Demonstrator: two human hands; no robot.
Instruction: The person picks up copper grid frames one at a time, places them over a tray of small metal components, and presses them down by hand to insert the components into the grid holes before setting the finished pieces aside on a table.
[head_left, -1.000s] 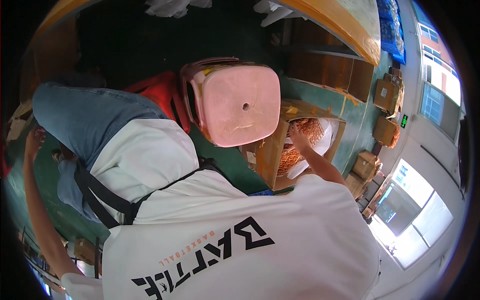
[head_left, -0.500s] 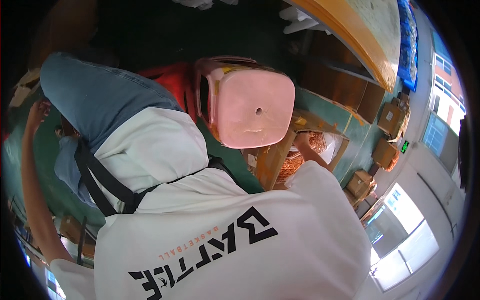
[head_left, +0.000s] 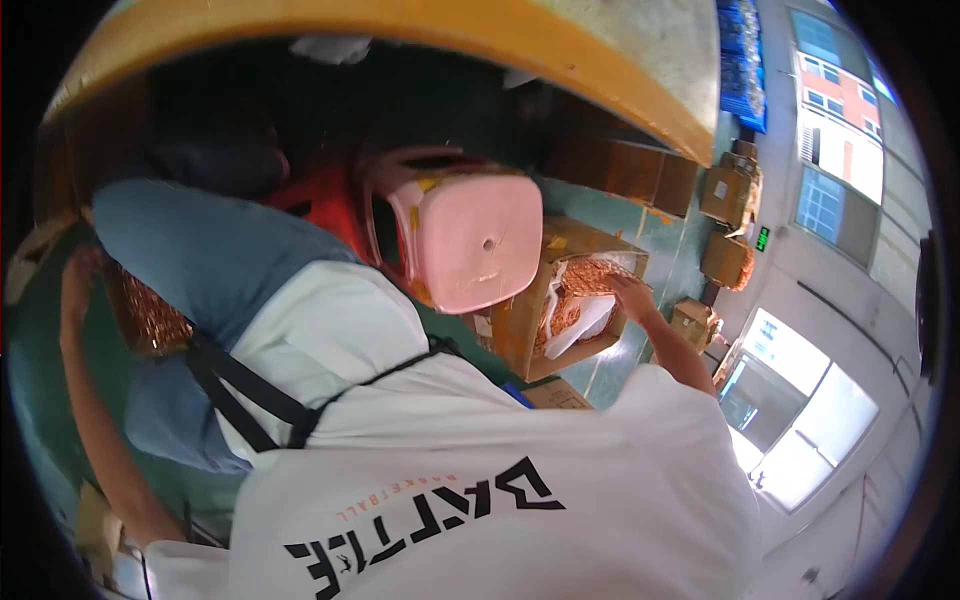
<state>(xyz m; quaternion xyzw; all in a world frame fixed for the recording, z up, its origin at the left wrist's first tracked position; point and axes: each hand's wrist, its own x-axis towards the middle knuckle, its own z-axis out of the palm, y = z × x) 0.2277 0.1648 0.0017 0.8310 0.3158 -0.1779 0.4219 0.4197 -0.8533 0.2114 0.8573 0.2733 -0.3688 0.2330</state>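
At the right, an open cardboard box [head_left: 522, 335] holds copper-coloured metallic pieces and a white plastic liner [head_left: 590, 322]. My right hand [head_left: 630, 296] is at this box's far-right side, its fingers closed on the end of a copper-coloured bundle [head_left: 592, 275] near the top. What the single pieces are is too small to make out. On the far left, my left hand [head_left: 82, 264] is beside my knee, near a second container of shiny copper-coloured pieces [head_left: 150, 312]. Its fingers are dim and blurred, so their grip does not show.
A pink plastic stool [head_left: 485, 245] stands before me, with a red stool [head_left: 325, 195] behind it. A yellow-edged table [head_left: 400, 25] spans the top. Brown cartons [head_left: 620, 175] stand beneath it, and more boxes [head_left: 730, 195] line the wall at right.
My right hand has come up from inside the box to its far-right side, with a copper-coloured bundle at its fingers. The view has shifted, bringing more table edge and the left container into sight.
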